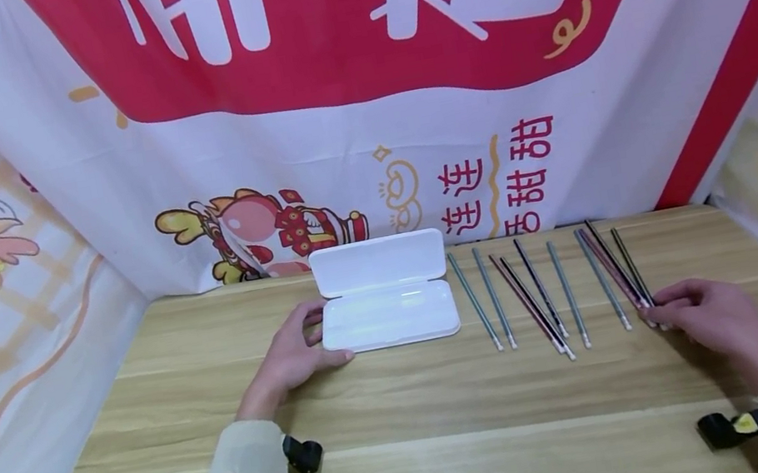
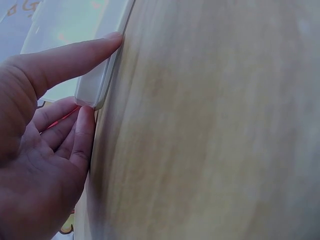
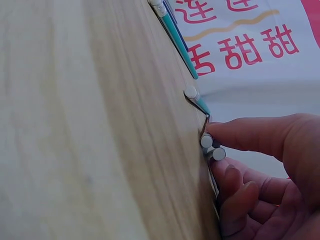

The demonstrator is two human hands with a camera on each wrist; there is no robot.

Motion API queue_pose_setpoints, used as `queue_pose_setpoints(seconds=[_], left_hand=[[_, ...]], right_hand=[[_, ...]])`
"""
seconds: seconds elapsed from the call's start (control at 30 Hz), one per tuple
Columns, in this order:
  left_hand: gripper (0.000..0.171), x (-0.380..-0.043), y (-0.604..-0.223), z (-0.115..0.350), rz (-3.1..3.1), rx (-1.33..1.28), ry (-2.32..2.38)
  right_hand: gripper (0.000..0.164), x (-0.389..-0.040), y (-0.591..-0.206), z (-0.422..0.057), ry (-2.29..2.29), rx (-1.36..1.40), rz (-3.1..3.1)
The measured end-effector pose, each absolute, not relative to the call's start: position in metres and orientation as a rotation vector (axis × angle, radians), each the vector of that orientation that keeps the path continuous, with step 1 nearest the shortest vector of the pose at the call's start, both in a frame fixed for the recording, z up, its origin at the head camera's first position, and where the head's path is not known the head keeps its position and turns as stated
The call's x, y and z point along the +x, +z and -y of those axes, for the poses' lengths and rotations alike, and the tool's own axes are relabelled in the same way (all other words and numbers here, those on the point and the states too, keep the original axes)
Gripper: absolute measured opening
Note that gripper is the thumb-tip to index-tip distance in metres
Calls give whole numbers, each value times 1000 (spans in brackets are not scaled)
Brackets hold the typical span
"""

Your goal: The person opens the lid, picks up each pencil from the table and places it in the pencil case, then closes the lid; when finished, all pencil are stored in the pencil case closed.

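Observation:
A white pencil case (image 1: 389, 317) stands with its lid (image 1: 379, 263) raised. My left hand (image 1: 296, 348) holds the case at its left end. In the left wrist view, the thumb (image 2: 75, 60) lies along the front edge and the other fingers touch the end corner. On the right, my right hand (image 1: 713, 317) pinches a few dark pencils near their eraser ends. Two white erasers (image 3: 206, 140) show between thumb and fingers in the right wrist view. The held pencils (image 1: 613, 267) still lie along the table, their far tips toward the curtain.
Several loose pencils, teal, dark red and dark, lie between case and right hand, such as a teal pencil (image 1: 474, 300) and a dark red pencil (image 1: 528, 303). Erasers face me. A printed curtain (image 1: 363, 146) borders the wooden table (image 1: 409, 409) at the back.

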State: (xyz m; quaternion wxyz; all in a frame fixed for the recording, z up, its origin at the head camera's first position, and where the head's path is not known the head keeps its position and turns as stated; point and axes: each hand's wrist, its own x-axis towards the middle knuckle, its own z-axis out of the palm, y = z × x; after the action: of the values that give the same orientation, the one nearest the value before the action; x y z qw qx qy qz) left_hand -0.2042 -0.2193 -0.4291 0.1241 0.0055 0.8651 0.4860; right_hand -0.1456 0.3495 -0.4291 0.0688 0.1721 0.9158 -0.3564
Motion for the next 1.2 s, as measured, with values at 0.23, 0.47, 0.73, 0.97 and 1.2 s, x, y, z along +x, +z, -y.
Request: queue_pose_setpoints(seconds=[0.23,0.47,0.73,0.97,1.2], left_hand=[[92,-203,-429,219,-2529,40,1417],[90,-205,-429,218,-2528,26,1410],[91,-206,-430,218,-2525,6,1395],[91,-206,-430,218,-2534,20,1394],[90,-204,-429,218,-2517,10,1407]], right_hand=[[66,-147,-429,-350,-1097,547,-2741],[57,-146,-429,-349,-1231,606,-2665],[59,-144,-430,-350,-1328,635,-2632],[58,-143,-426,-351,-1406,594,-2581],[52,-143,-426,-349,-1465,544,-2562]])
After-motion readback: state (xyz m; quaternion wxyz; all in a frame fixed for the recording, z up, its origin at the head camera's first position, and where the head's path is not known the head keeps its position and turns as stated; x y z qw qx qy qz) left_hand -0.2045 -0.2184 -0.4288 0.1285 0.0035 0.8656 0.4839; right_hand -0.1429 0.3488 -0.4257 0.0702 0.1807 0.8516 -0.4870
